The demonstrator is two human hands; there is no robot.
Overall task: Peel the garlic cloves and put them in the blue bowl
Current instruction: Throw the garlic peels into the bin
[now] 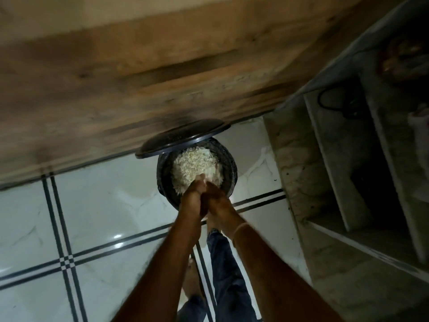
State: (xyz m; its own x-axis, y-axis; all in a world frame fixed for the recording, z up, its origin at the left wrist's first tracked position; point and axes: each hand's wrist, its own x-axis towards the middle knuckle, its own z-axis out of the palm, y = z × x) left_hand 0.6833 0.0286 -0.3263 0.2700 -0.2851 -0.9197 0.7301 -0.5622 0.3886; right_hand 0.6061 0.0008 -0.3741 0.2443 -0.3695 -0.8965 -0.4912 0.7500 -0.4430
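Observation:
I am standing and looking down at a black bin [232, 169] on the floor. It holds a heap of pale garlic peels [195, 165], and its lid [181, 138] is tipped up against the wall. My left hand [193, 198] and my right hand [218, 202] are pressed side by side over the bin's near rim, with the fingers pointing down at the heap. The fingertips touch or nearly touch the peels. Motion blur hides whether anything lies between the palms. No blue bowl or garlic clove is in view.
A brown wooden panel [139, 66] runs behind the bin. White floor tiles [92, 205] with dark stripes lie to the left. Stone shelves [343, 163] stand close on the right. My legs in blue jeans [228, 270] are under my arms.

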